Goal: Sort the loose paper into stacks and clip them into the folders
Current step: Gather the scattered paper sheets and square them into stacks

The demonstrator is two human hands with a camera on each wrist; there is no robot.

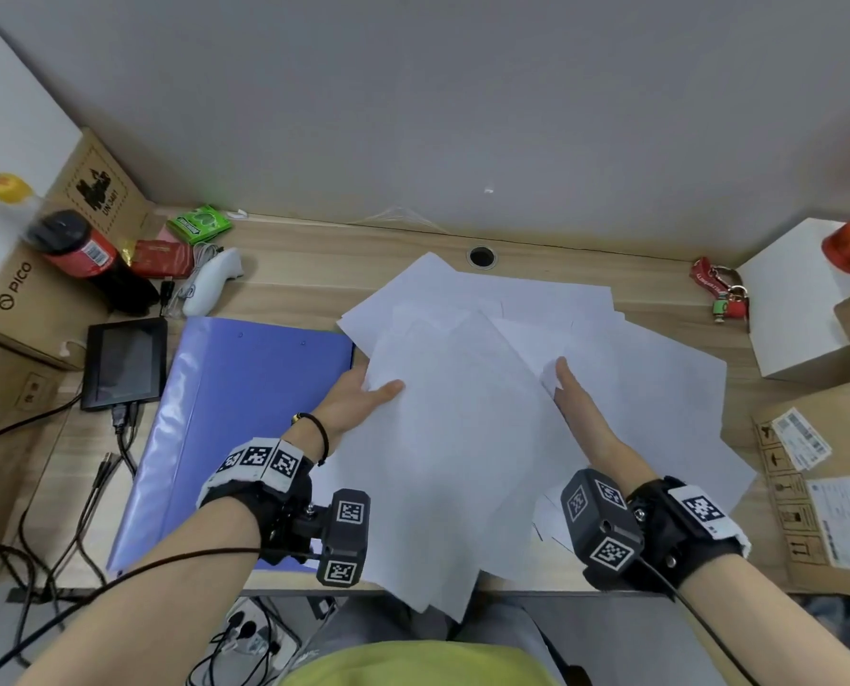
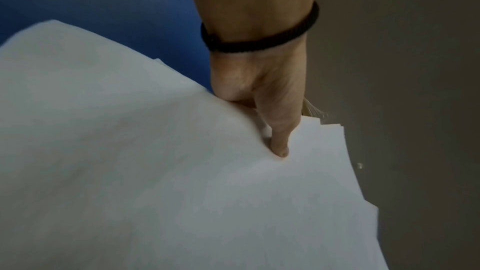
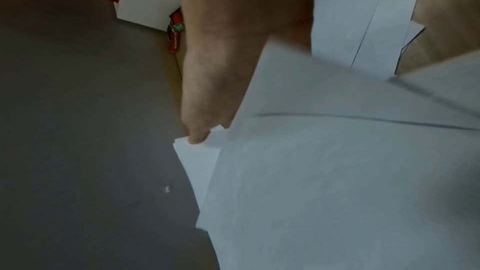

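Note:
Many loose white sheets (image 1: 537,349) lie fanned across the middle of the wooden desk (image 1: 289,269). I hold a raised bundle of sheets (image 1: 452,462) between both hands. My left hand (image 1: 363,396) pinches its left edge, thumb on top (image 2: 279,145), fingers hidden beneath. My right hand (image 1: 569,388) grips the right edge, thumb on top (image 3: 200,134), with the paper (image 3: 337,171) covering the fingers. A closed blue folder (image 1: 235,418) lies flat on the desk just left of my left hand.
A small black screen (image 1: 126,361) with cables sits left of the folder. Behind it are a PICO box (image 1: 22,299), a dark bottle (image 1: 86,259), a white controller (image 1: 212,284). White box (image 1: 794,304), red keys (image 1: 722,289) and cardboard parcels (image 1: 829,482) crowd the right.

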